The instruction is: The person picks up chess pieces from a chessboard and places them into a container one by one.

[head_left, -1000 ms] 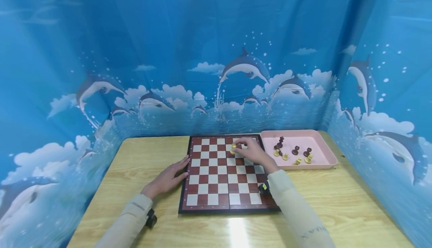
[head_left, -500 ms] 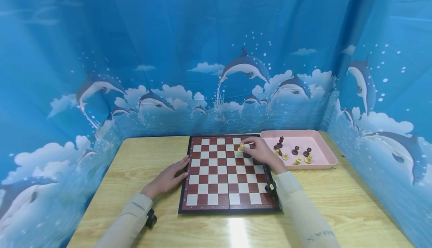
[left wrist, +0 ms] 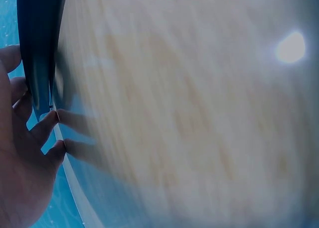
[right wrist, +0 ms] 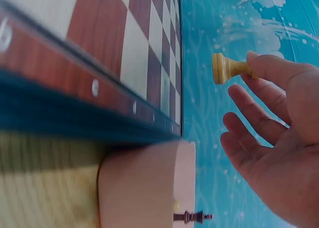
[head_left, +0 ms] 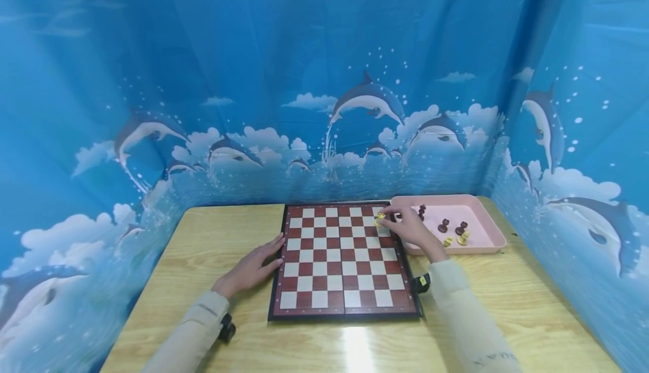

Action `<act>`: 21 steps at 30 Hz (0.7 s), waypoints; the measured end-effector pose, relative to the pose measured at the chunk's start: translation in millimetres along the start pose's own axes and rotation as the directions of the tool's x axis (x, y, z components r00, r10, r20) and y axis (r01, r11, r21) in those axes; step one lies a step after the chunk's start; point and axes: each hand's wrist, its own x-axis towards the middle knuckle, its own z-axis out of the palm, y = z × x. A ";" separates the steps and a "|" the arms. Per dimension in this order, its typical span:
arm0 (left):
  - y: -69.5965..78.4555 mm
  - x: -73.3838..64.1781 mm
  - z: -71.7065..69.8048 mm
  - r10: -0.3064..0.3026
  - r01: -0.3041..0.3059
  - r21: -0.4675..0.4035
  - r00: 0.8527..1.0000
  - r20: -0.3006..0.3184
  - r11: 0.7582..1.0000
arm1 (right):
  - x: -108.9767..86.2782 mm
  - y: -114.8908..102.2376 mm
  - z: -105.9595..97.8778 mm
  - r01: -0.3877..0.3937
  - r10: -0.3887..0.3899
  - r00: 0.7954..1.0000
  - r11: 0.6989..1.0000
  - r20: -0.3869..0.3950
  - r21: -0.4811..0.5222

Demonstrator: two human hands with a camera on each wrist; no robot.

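A yellow chess piece is pinched by its upper end between the thumb and a finger of my right hand. It is in the air over the far right corner of the chessboard. In the right wrist view the round base of the chess piece shows, while the fingertips hide its head. The other fingers of that hand are loosely bent and hold nothing. My left hand rests against the board's left edge, fingers extended. The left wrist view shows these fingers touching the dark board edge.
A pink tray stands against the board's right side. Inside it lie dark pieces and yellow pieces, some hidden behind my right hand. The wooden table extends around the board. A blue dolphin curtain hangs behind and at both sides.
My right hand has moved right across the far rows of the board toward the tray, carrying the yellow chess piece. The left hand and the board have stayed in place.
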 end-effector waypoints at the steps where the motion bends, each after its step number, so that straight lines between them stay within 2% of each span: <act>1: -0.2 0.1 0.0 -0.001 0.001 0.000 1.000 0.000 1.000 | -0.8 2.2 -2.0 -0.001 0.001 1.000 1.000 -0.006 -0.004; 8: -1.1 0.3 0.4 0.001 -0.001 0.001 1.000 0.005 1.000 | -7.5 17.3 -17.4 -0.017 0.016 0.999 0.999 -0.046 -0.035; 16: -1.7 -0.4 -0.3 0.011 -0.011 0.012 1.000 0.000 1.000 | -21.4 32.6 -39.0 -0.065 0.067 0.995 0.998 -0.078 0.017; 21: -1.1 -1.0 -0.6 -0.007 0.007 0.014 1.000 0.009 1.000 | -25.7 44.3 -50.6 -0.071 0.069 0.993 0.997 -0.095 -0.015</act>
